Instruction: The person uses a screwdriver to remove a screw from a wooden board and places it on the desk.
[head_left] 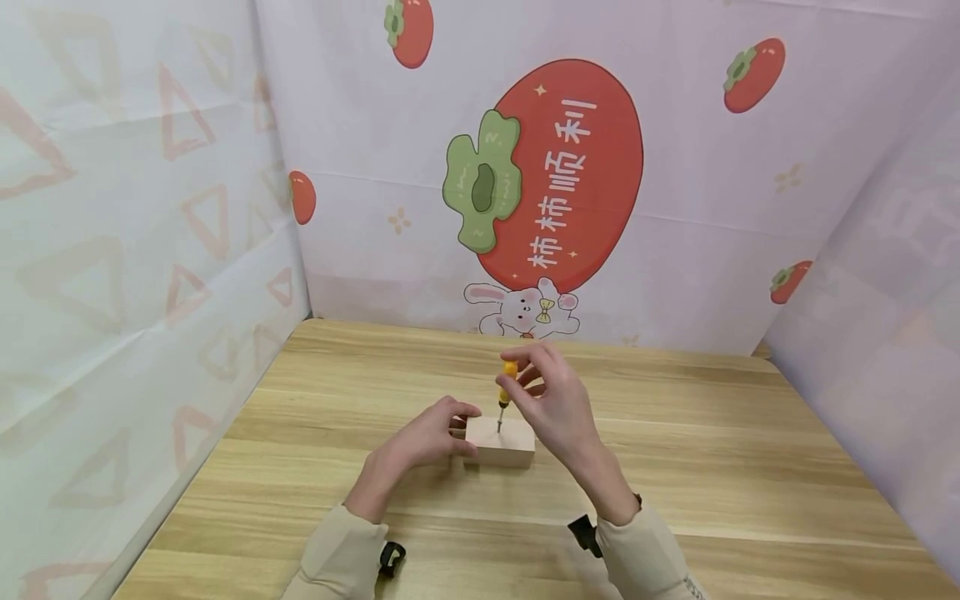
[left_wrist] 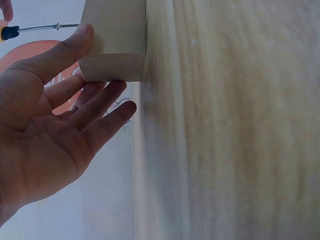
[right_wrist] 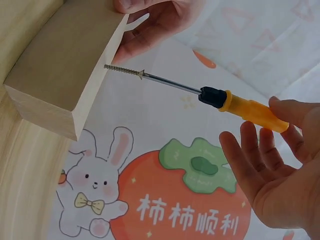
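A pale wooden block (head_left: 501,456) lies on the table, and my left hand (head_left: 429,435) grips its left end between thumb and fingers. My right hand (head_left: 553,402) pinches the yellow handle of a screwdriver (right_wrist: 252,111) that stands nearly upright over the block. The screwdriver's tip meets the head of a screw (right_wrist: 124,71), whose point is at the block's top face. Most of the screw's thread shows above the wood. In the left wrist view, the thumb (left_wrist: 82,37) lies along the block's top edge, with fingers against its far side.
The wood-grain table (head_left: 675,442) spreads around the block. Behind it hangs a printed cloth (head_left: 360,267) with persimmons and a rabbit; another patterned cloth (head_left: 150,292) closes the left side. Black straps (head_left: 392,558) sit at the wrists.
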